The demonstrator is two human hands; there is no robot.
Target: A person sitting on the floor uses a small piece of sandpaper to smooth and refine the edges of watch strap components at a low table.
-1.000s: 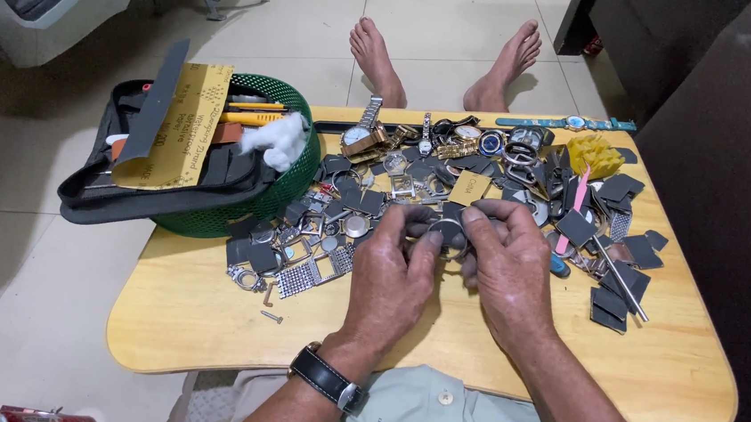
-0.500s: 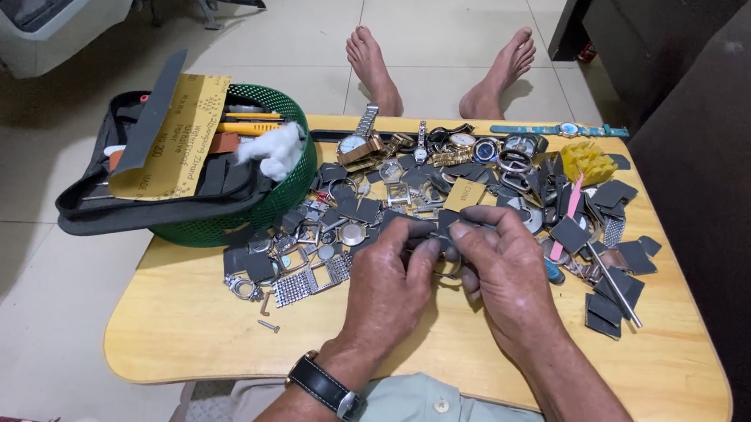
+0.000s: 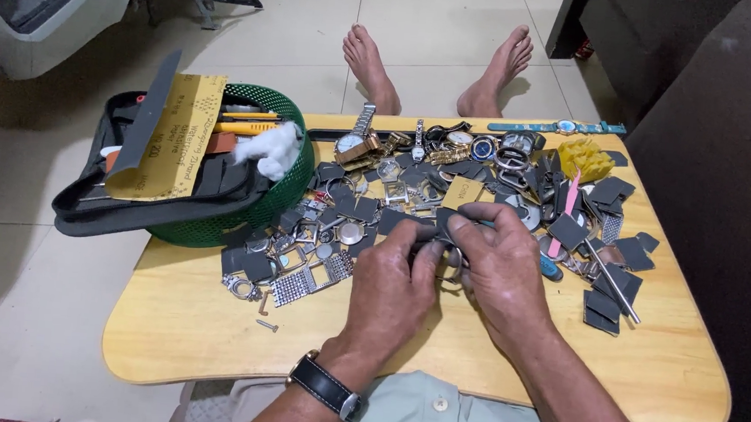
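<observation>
Two hands meet over the middle of the pale wooden lap table (image 3: 204, 349): the left hand (image 3: 392, 288) and right hand (image 3: 500, 270) pinch together on a small dark metal watch part (image 3: 439, 236), presumably to steady it from both sides. Beyond them, flat grey metal case backs and steel bracelets (image 3: 450, 168) litter the far edge. A green mesh plastic basket (image 3: 294, 173) fills the far-left corner, holding sandpaper.
</observation>
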